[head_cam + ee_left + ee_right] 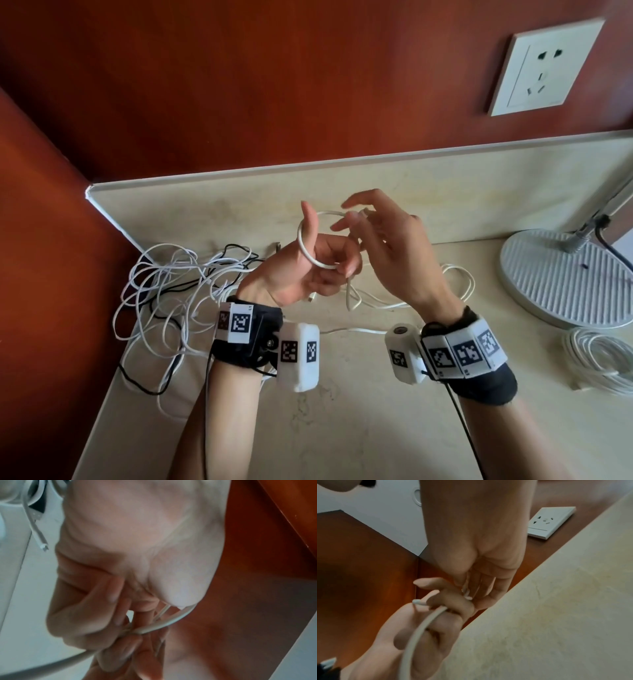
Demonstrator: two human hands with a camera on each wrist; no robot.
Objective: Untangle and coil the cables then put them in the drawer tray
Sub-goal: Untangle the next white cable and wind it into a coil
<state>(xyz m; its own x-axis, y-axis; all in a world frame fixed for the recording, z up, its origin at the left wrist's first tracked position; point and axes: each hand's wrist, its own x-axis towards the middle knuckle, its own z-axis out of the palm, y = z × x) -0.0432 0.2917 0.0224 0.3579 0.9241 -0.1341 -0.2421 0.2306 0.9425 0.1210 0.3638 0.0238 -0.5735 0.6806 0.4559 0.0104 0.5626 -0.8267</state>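
The left hand [301, 270] curled its fingers around a looped white cable [310, 255], thumb raised through the loop, while the right hand [387, 253] pinched the loop's far side, other fingers spread. Tangled cables [171, 284] lay left of the left hand, 1 coiled cable [599, 359] right of the right wrist.

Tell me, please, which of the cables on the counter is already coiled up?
The white cable at the right edge, beside the lamp base, lies in a neat coil. The cables on the left are a loose tangle.
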